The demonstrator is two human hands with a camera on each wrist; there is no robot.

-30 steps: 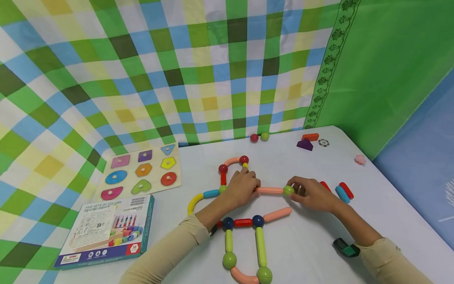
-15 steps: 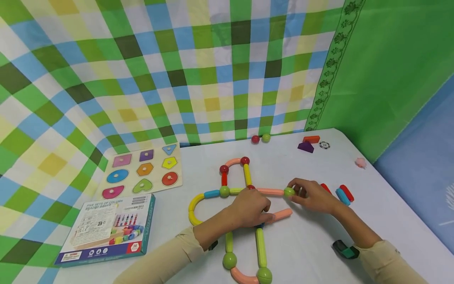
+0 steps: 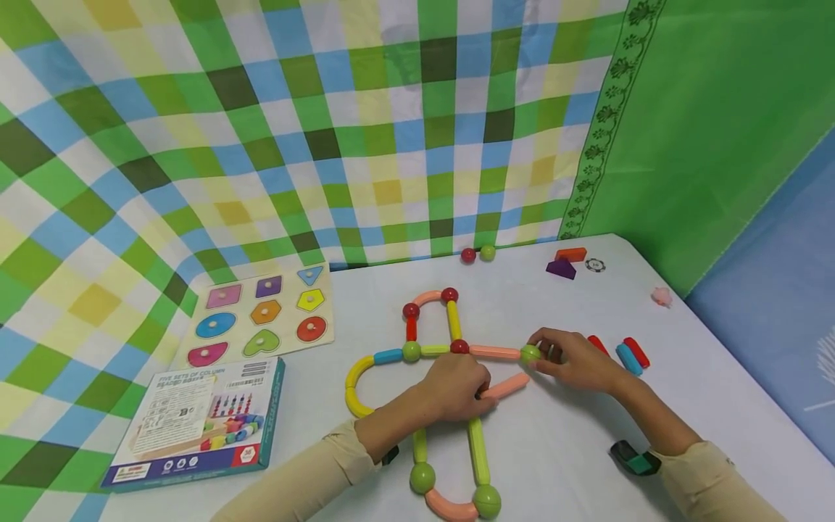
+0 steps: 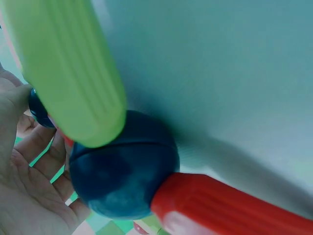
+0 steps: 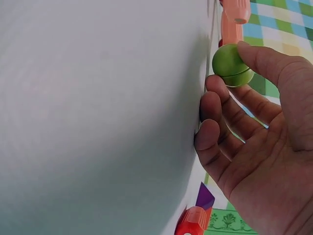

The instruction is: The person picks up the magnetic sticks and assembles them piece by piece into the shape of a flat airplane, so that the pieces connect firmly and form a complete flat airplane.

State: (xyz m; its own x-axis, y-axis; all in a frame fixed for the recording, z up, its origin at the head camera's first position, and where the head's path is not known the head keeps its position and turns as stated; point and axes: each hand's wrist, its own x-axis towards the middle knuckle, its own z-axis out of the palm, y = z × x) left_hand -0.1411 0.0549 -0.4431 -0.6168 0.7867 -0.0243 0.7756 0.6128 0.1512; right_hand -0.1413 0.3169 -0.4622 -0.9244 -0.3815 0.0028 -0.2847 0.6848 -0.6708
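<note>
A flat figure of magnetic building sticks and balls lies on the white table. My left hand (image 3: 453, 388) bends over its middle, hiding most of that part. In the left wrist view its thumb and fingers pinch the far dark blue ball (image 4: 40, 108). A pink stick (image 3: 507, 387) slants out beyond those fingertips. Nearer the camera, another blue ball (image 4: 124, 166) joins a light green stick (image 4: 68, 73) and a red stick (image 4: 230, 203). My right hand (image 3: 574, 359) pinches a green ball (image 5: 232, 65) between thumb and fingers, at the end of the upper pink stick (image 3: 496, 352).
Left of the figure are a shape puzzle board (image 3: 261, 319) and a boxed toy (image 3: 196, 420). Red and blue sticks (image 3: 629, 359) lie right of my right hand. Spare balls (image 3: 468, 255), blocks (image 3: 561, 268) and a pink figurine (image 3: 662, 296) sit farther back.
My left hand has come down from the figure's upper part to the blue ball in the middle. The slanting pink stick's free end has shifted slightly up and left. My right hand stays on the green ball.
</note>
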